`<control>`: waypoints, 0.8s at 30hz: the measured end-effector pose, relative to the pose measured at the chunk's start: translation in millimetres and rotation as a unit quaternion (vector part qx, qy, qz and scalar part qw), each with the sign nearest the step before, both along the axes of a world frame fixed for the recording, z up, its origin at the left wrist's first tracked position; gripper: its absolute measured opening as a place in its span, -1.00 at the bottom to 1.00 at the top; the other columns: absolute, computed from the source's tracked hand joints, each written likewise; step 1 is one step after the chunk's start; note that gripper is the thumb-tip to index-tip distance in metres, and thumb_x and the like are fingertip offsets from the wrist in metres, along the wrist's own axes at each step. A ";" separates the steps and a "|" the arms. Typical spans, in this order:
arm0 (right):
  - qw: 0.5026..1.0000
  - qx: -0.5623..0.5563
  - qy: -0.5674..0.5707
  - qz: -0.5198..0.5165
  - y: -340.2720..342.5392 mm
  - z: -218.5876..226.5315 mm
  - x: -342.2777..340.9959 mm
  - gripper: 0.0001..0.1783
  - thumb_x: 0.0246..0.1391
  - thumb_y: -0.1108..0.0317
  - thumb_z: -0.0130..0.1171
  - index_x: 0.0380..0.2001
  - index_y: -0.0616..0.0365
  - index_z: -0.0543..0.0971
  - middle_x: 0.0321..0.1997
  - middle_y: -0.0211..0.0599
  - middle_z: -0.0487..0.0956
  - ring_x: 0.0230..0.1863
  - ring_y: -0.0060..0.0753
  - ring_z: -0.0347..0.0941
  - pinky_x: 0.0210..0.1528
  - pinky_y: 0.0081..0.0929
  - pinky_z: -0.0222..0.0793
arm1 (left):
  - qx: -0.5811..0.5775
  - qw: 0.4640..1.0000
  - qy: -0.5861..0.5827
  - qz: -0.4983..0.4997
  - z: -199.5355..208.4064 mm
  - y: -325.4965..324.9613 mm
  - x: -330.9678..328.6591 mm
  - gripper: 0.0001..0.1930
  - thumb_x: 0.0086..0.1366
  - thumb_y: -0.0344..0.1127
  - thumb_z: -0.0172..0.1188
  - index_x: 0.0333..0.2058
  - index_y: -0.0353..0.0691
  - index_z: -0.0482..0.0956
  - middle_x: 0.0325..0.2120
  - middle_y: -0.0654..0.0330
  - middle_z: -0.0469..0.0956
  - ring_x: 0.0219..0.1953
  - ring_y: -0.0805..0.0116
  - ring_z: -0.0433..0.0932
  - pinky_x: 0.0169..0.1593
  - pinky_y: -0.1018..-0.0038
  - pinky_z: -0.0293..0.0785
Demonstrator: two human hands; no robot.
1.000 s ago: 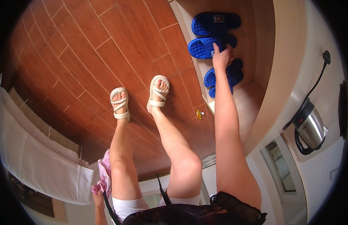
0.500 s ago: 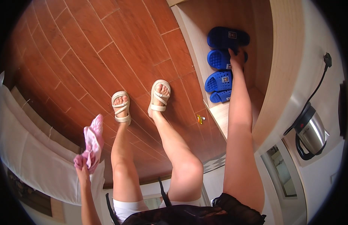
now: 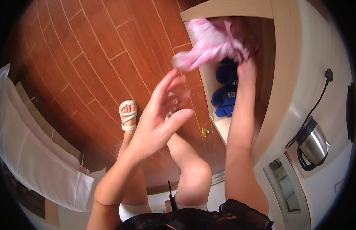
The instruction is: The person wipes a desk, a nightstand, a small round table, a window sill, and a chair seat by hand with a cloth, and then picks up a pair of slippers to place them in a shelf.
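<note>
A pink and white cloth (image 3: 212,42) hangs loosely bunched from my right hand (image 3: 247,71), which grips it at its near end, over the shelf. Its exact kind is not plain. Blurred by motion, my left hand (image 3: 162,111) is empty, fingers apart, in front of my legs and just short of the cloth's trailing corner. Below the cloth, blue slippers (image 3: 226,95) stand in a row on the pale wooden shelf (image 3: 224,128). The far slippers are mostly covered by the cloth and my right hand.
A small yellow wrapper-like scrap (image 3: 204,132) lies on the reddish tiled floor (image 3: 97,57) beside the shelf. To the right, a steel kettle (image 3: 315,143) with a black handle stands on a counter. White bedding (image 3: 43,153) borders the left side.
The pink cloth has gone from my left hand to my right hand, across to the shelf. My left hand has moved rightward and opened. My right hand no longer touches a slipper.
</note>
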State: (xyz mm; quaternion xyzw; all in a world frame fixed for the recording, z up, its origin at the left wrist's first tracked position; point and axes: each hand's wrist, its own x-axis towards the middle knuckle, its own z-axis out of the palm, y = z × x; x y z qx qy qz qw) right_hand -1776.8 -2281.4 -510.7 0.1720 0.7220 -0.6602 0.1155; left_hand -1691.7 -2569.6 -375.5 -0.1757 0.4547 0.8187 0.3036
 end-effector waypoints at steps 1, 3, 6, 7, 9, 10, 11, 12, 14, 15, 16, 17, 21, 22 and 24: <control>0.977 0.148 0.101 0.119 39.6 -23.8 -32.2 -0.70 0.13 0.29 0.00 -0.12 0.23 0.44 -0.20 -0.18 0.50 -0.21 -0.40 0.50 -0.27 -0.47 0.47 | 0.001 0.998 -0.066 -0.011 3.0 -4.4 5.7 -0.45 0.26 -0.51 0.07 0.20 -0.28 0.12 -0.01 0.11 0.34 0.00 0.39 0.39 0.08 0.47 0.32; 0.922 0.263 0.209 0.191 72.6 -68.9 -79.2 -0.71 0.12 0.30 0.01 -0.14 0.24 0.45 -0.27 -0.17 0.51 -0.24 -0.42 0.51 -0.34 -0.51 0.45 | -0.017 0.993 -0.107 -0.043 0.3 -24.2 30.8 -0.61 0.29 -0.52 0.02 0.09 -0.33 0.26 -0.14 0.17 0.42 -0.09 0.45 0.43 0.03 0.54 0.36; 0.772 0.563 0.148 0.255 19.7 -130.6 -91.6 -0.70 0.10 0.20 0.01 -0.22 0.17 0.52 -0.36 -0.15 0.56 -0.31 -0.20 0.52 -0.30 -0.35 0.43 | -0.065 0.982 -0.145 -0.103 5.7 -40.7 52.3 -0.69 0.32 -0.45 0.00 0.03 -0.34 0.33 -0.20 0.19 0.46 -0.13 0.50 0.44 -0.03 0.58 0.38; 0.794 0.560 0.077 0.224 0.0 -142.0 -71.8 -0.71 0.09 0.20 0.01 -0.22 0.13 0.53 -0.39 -0.15 0.57 -0.33 -0.10 0.52 -0.28 -0.26 0.42 | -0.067 0.979 -0.157 -0.107 8.6 -45.8 60.1 -0.69 0.32 -0.45 0.00 0.03 -0.34 0.33 -0.20 0.19 0.46 -0.13 0.50 0.44 -0.03 0.58 0.38; 0.881 0.453 -0.097 0.092 -35.2 -145.2 -31.8 -0.73 0.08 0.22 0.02 -0.17 0.01 0.54 -0.48 -0.17 0.58 -0.36 0.12 0.50 -0.25 -0.03 0.39 | -0.108 0.973 -0.158 -0.126 13.7 -47.6 71.7 -0.70 0.33 -0.41 0.01 0.01 -0.36 0.34 -0.23 0.20 0.48 -0.16 0.52 0.45 -0.05 0.60 0.38; 0.904 0.401 0.034 0.147 -75.6 -138.0 1.3 -0.65 0.00 0.29 0.09 -0.08 -0.10 0.51 -0.24 -0.06 0.55 -0.10 0.19 0.43 -0.03 0.11 0.28 | -0.126 0.970 -0.166 -0.122 21.2 -55.7 81.4 -0.70 0.33 -0.41 0.01 0.01 -0.36 0.34 -0.23 0.20 0.48 -0.16 0.52 0.45 -0.05 0.60 0.38; 0.764 0.623 0.113 0.124 -106.7 -131.0 49.9 -0.54 -0.16 0.36 0.21 -0.08 -0.17 0.51 0.06 0.03 0.36 0.16 0.15 0.21 0.18 0.09 0.10 | -0.148 0.966 -0.165 -0.135 30.6 -57.4 87.0 -0.69 0.33 -0.40 0.01 0.02 -0.34 0.34 -0.22 0.19 0.49 -0.18 0.50 0.47 -0.06 0.57 0.41; 0.800 0.556 0.031 0.224 -116.1 -118.0 88.1 -0.46 -0.24 0.40 0.22 -0.05 -0.12 0.49 0.22 -0.06 0.17 0.22 0.20 0.07 0.23 0.22 -0.01 | -0.169 0.962 -0.157 -0.146 40.2 -59.6 90.7 -0.69 0.32 -0.40 0.01 0.03 -0.33 0.34 -0.22 0.18 0.50 -0.20 0.49 0.49 -0.08 0.54 0.44; 0.919 0.340 -0.077 0.185 -80.1 -93.4 146.2 -0.32 -0.34 0.41 0.29 0.02 0.11 0.42 0.07 0.01 0.34 0.16 -0.07 0.25 0.18 -0.12 0.21 | -0.116 0.971 -0.150 -0.145 61.1 -55.1 93.7 -0.69 0.33 -0.39 0.01 0.02 -0.34 0.35 -0.23 0.18 0.50 -0.21 0.49 0.49 -0.09 0.54 0.44; 0.964 0.065 -0.258 0.001 -93.8 -74.6 174.9 -0.39 -0.28 0.45 0.24 -0.01 0.22 0.42 0.00 -0.08 0.45 0.03 -0.26 0.40 0.02 -0.37 0.38 | -0.106 0.969 -0.176 -0.138 73.9 -65.3 103.7 -0.69 0.33 -0.37 0.01 0.01 -0.34 0.36 -0.24 0.19 0.50 -0.23 0.49 0.49 -0.09 0.53 0.45; 0.934 -0.067 -0.341 -0.079 -148.7 -28.7 188.4 -0.50 -0.18 0.46 0.24 -0.06 0.23 0.46 -0.08 -0.20 0.51 -0.09 -0.35 0.47 -0.09 -0.44 0.43 | -0.135 0.963 -0.212 -0.093 88.8 -93.4 122.1 -0.71 0.33 -0.36 0.01 -0.01 -0.35 0.37 -0.27 0.19 0.50 -0.26 0.49 0.49 -0.12 0.53 0.46; 0.923 -0.096 -0.368 -0.057 -149.7 5.0 204.5 -0.67 0.01 0.40 0.14 -0.11 0.20 0.49 -0.17 -0.26 0.54 -0.14 -0.39 0.47 -0.08 -0.44 0.41 | -0.136 0.964 -0.217 -0.075 99.2 -107.1 135.2 -0.72 0.34 -0.36 0.00 -0.03 -0.37 0.38 -0.30 0.19 0.51 -0.28 0.49 0.49 -0.15 0.53 0.46; 0.936 -0.045 -0.302 0.173 -170.8 155.1 225.7 -0.66 0.08 0.36 0.07 -0.05 0.14 0.46 -0.13 -0.36 0.52 -0.06 -0.51 0.38 0.01 -0.51 0.30 | -0.239 0.940 -0.229 -0.087 155.9 -172.2 184.9 -0.73 0.31 -0.35 0.03 -0.08 -0.39 0.43 -0.34 0.19 0.51 -0.34 0.50 0.48 -0.22 0.59 0.43; 0.930 -0.157 -0.293 0.155 -161.9 203.2 219.8 -0.54 -0.02 0.40 0.17 0.01 0.17 0.42 -0.07 -0.36 0.49 -0.04 -0.50 0.38 0.04 -0.52 0.29 | -0.259 0.938 -0.212 -0.089 180.3 -186.8 188.6 -0.74 0.30 -0.36 0.03 -0.10 -0.39 0.43 -0.37 0.19 0.50 -0.36 0.50 0.48 -0.25 0.59 0.43; 0.947 -0.187 -0.240 0.100 -157.2 303.5 196.5 -0.51 -0.02 0.37 0.21 0.03 0.20 0.40 -0.04 -0.31 0.48 -0.05 -0.50 0.41 0.01 -0.51 0.34 | -0.294 0.934 -0.185 -0.084 230.8 -226.7 200.6 -0.77 0.29 -0.37 0.04 -0.14 -0.39 0.45 -0.42 0.19 0.50 -0.41 0.49 0.47 -0.33 0.59 0.44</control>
